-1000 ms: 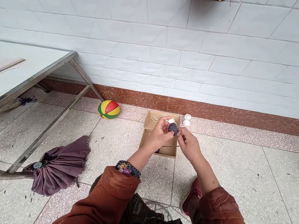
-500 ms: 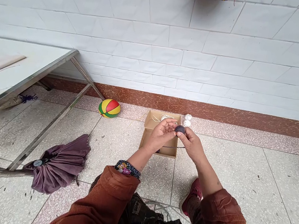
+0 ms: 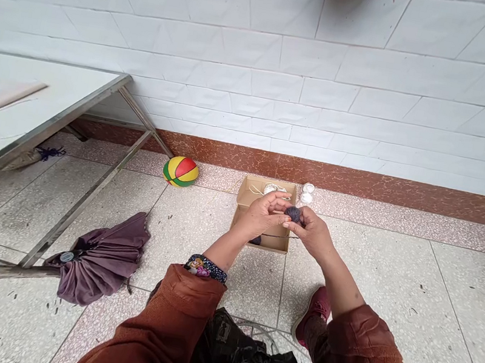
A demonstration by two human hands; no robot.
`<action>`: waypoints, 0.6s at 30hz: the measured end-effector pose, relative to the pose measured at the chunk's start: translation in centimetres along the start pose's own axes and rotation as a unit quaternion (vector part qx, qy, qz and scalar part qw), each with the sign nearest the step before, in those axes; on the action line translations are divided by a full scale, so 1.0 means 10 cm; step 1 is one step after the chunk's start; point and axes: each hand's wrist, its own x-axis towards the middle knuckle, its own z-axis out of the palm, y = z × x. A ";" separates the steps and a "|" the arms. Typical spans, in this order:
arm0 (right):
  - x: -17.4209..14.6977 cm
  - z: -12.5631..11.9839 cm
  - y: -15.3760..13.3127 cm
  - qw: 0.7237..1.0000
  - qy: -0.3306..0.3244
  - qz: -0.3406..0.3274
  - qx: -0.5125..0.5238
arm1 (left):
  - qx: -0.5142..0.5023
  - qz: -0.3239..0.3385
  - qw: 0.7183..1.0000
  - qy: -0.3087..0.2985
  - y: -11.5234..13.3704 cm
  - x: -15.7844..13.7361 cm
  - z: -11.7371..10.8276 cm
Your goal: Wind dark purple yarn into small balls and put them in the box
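A small ball of dark grey yarn (image 3: 292, 213) is held up between my two hands, over an open cardboard box (image 3: 276, 249). My right hand (image 3: 313, 234) has its thumb and fingers closed round the ball's right side. At the ball's left side, my left hand (image 3: 263, 214) has its thumb against the yarn and its fingers curled above. Below the hands a dark strand crosses over the box. Another dark yarn ball (image 3: 255, 240) lies in the box, partly covered by my left wrist. White yarn (image 3: 274, 189) rests in the box's rear part.
Two white yarn balls (image 3: 306, 198) sit on the floor right of the box. A colourful ball (image 3: 180, 171) lies by the wall. At left stand a metal-framed table (image 3: 100, 88) and a folded purple umbrella (image 3: 104, 258). My red shoe (image 3: 318, 310) is on the floor nearby.
The yarn ball has turned slightly between my fingers, and my left fingers have shifted a little. The whole view has tilted slightly, showing more of the dark ball in the box.
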 end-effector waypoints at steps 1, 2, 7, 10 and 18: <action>0.00 0.00 0.01 1.000 -0.009 0.003 0.006 | 0.017 0.003 1.000 0.004 0.01 -0.01 0.00; 0.00 -0.01 0.01 1.000 -0.020 0.005 0.015 | 0.033 0.008 0.999 0.011 0.01 -0.01 0.01; 0.02 -0.17 -0.03 0.993 -0.061 0.006 0.105 | 0.010 0.030 0.999 0.033 -0.01 -0.02 0.03; 0.02 -0.27 -0.09 0.990 -0.031 0.005 0.139 | -0.044 0.022 0.998 0.027 -0.04 -0.02 0.05; 0.02 -0.22 -0.20 0.976 0.072 -0.006 0.205 | -0.137 -0.030 0.990 0.016 -0.10 -0.07 0.18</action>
